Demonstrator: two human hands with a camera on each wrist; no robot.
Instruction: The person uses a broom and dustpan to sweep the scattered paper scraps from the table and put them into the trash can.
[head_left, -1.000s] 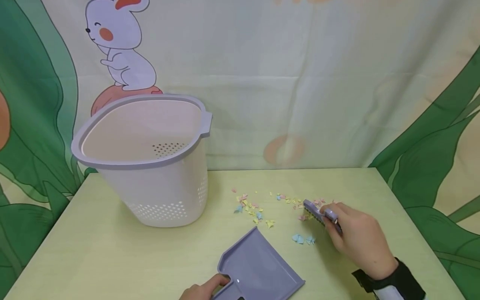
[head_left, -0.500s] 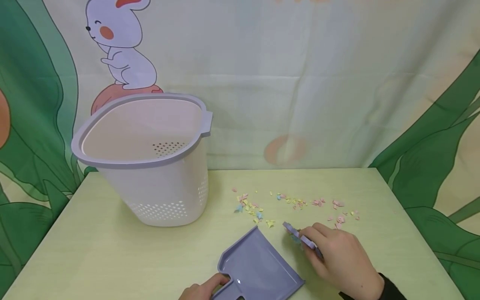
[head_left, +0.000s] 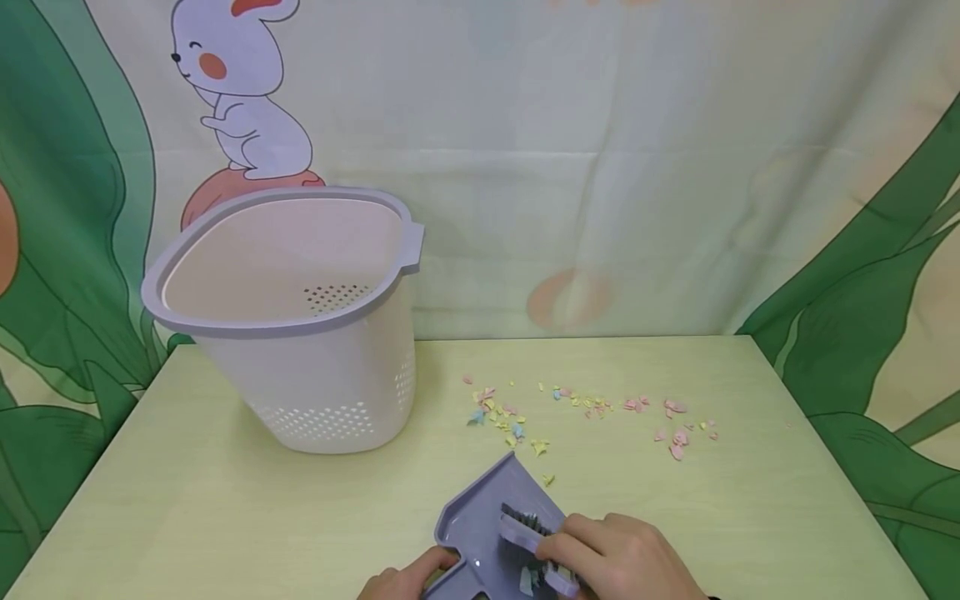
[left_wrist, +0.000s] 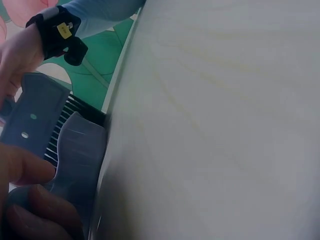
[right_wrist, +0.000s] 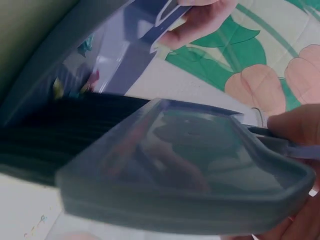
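Observation:
A purple dustpan (head_left: 468, 521) lies at the table's front, its handle gripped by my left hand (head_left: 408, 575). My right hand (head_left: 626, 558) holds a small purple hand brush (head_left: 521, 535) with dark bristles, inside the pan. A blue paper scrap (head_left: 527, 581) is in the pan by the bristles. In the right wrist view, a blue scrap (right_wrist: 86, 45) and a pink scrap (right_wrist: 93, 79) show in the pan beyond the bristles (right_wrist: 65, 130). Pink scraps (head_left: 680, 437) and yellow scraps (head_left: 540, 447) lie scattered on the table behind the pan.
A tall white basket (head_left: 337, 375) with a purple rim and holes stands at the back left of the pale table (head_left: 187, 500). Behind the table hangs a printed curtain (head_left: 525, 167) with a rabbit and green leaves.
My right hand has swept the brush from the scraps at right toward the front left and into the dustpan. The blue scraps at front right have left that spot. My left hand stays put.

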